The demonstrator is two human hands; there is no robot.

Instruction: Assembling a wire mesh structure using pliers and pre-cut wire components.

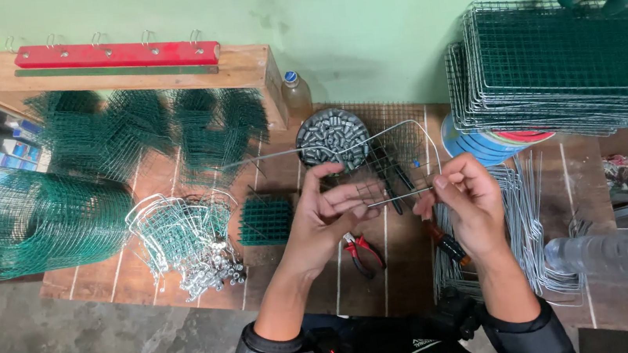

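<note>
A wire-working workshop: stacked mesh panels [561,61], a green mesh roll [28,225], pliers [362,251] on a wooden bench [185,286].

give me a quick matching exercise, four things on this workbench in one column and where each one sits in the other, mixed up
Things:
1. roll of green mesh
2. stack of mesh panels
3. red-handled pliers
4. bowl of small metal pieces

Places:
A. far right, against the wall
B. far left edge of the bench
C. just beyond the bent wire that the left hand and right hand hold
D. flat on the bench under the left hand

Pairs: 1-B, 2-A, 3-D, 4-C
</note>
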